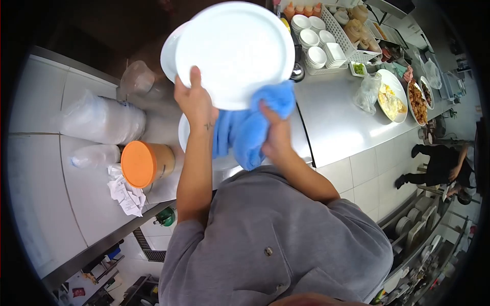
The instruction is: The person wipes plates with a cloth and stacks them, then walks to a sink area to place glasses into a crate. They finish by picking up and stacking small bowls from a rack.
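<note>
A white oval plate (235,53) is gripped at its near left edge by my left hand (196,99), the thumb lying over its face. My right hand (277,133) is closed on a blue cloth (249,140), a fold of which touches the plate's near right rim. The rest of the cloth hangs bunched between my forearms. Behind the plate shows the edge of another white dish (168,56). Part of a further white dish (184,133) peeks out beside my left wrist, mostly hidden by the arm and cloth.
Left on the steel counter (326,117) are plastic-wrapped stacks (104,120), an orange-lidded tub (139,164) and paper slips (126,196). Small white bowls (316,55), a sauce-bottle basket (352,35) and an egg platter (392,97) stand right. A person (444,163) is at far right.
</note>
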{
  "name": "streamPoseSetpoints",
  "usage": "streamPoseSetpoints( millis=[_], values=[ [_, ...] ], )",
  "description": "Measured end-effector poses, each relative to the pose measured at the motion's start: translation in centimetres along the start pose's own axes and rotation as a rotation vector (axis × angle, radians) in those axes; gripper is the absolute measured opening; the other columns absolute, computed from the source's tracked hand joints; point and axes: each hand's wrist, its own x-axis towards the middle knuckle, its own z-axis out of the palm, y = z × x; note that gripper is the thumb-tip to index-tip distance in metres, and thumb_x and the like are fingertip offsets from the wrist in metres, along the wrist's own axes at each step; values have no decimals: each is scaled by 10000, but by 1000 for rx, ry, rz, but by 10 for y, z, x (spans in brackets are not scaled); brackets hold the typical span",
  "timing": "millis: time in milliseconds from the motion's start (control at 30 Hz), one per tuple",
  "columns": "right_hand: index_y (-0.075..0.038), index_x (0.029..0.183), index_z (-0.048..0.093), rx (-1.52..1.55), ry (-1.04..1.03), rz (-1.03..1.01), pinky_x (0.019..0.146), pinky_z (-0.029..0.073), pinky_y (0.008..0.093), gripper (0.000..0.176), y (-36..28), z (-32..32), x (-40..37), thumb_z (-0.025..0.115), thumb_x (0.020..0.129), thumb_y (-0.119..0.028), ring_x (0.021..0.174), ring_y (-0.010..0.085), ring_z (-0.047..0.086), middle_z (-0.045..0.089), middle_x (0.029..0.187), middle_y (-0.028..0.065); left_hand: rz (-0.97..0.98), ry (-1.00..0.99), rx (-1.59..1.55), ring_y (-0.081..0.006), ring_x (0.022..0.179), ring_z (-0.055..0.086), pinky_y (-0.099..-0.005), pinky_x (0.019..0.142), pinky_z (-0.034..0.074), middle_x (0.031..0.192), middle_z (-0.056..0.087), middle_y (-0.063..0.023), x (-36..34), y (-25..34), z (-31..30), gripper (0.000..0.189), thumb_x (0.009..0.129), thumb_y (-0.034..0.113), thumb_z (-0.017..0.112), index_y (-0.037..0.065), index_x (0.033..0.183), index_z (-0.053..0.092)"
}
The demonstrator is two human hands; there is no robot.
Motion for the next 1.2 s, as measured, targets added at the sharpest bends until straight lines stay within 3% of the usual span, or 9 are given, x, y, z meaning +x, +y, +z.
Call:
streamPoseSetpoints(
  millis=[133, 233, 433, 667, 767, 867, 1000, 1067, 1200],
  values=[
    [-61, 1347, 419, 386, -217, 347, 996, 441, 386, 465, -44, -46, 58, 579, 922, -162, 1106, 220, 561, 560, 1245, 120, -324, -91, -35, -227, 943, 623, -342, 836, 514, 1112, 625, -148, -20, 9, -9, 284, 932, 86, 565, -41, 1184, 531],
    [-47, 1304, 477, 15, -180, -99, 980, 448, 351, 443, 11, -92, 72, 593, 922, -240, 1097, 212, 566, 586, 1213, 108, -497, -208, -43, -222, 904, 629, -341, 808, 524, 1084, 629, -135, -33, -16, -8, 270, 926, 94, 578, -28, 1164, 537],
    [-32, 1407, 349, -837, -519, -96, 1048, 387, 334, 569, 73, -113, 53, 594, 929, -219, 1277, 212, 430, 447, 1389, 130, -280, -103, 34, -195, 906, 609, -354, 782, 529, 1041, 622, -134, 30, -17, -34, 199, 933, 89, 566, -10, 1104, 533],
    [42, 1284, 459, 155, -350, 433, 940, 485, 354, 488, -60, -82, 59, 608, 853, -133, 1057, 280, 610, 611, 1134, 187, -146, 145, 58, -289, 961, 638, -440, 808, 562, 1141, 590, -184, 123, -38, -95, 267, 947, 18, 481, -15, 1210, 447],
    [-27, 1195, 538, -407, -293, 186, 894, 465, 298, 411, -54, -66, 70, 663, 816, -124, 1003, 188, 597, 618, 1078, 95, -120, 192, 91, -301, 991, 627, -434, 823, 551, 1170, 573, -198, 144, -58, -95, 311, 943, 19, 476, -33, 1244, 421],
    [-41, 1222, 537, -567, -443, 43, 922, 441, 281, 433, -35, -31, 77, 673, 833, -172, 1028, 163, 579, 610, 1104, 89, -101, 316, 286, -265, 1008, 608, -366, 867, 504, 1155, 579, -194, 155, -71, -89, 342, 932, 43, 516, -72, 1241, 424],
    [-81, 1306, 501, -871, -567, 158, 996, 405, 353, 553, 21, -4, 77, 690, 833, -296, 1151, 235, 531, 555, 1224, 156, -262, 164, 520, -250, 1236, 450, -461, 952, 416, 1351, 455, -169, 163, -72, -94, 590, 942, 267, 560, 16, 1409, 303],
    [-144, 1362, 471, -1557, -825, -797, 1070, 328, 460, 616, 60, -14, 67, 656, 834, -402, 1286, 328, 422, 439, 1375, 208, -243, 89, 570, -248, 1243, 447, -442, 953, 416, 1375, 440, -158, 151, -67, -109, 617, 949, 313, 546, 38, 1433, 279],
    [-202, 1382, 462, -1755, -1005, -923, 1100, 253, 539, 619, 87, -20, 55, 615, 835, -448, 1357, 381, 312, 322, 1474, 200, -327, -225, 632, -242, 1284, 417, -392, 963, 414, 1436, 388, -148, 91, -39, -131, 695, 957, 438, 508, 63, 1473, 230]
  ],
)
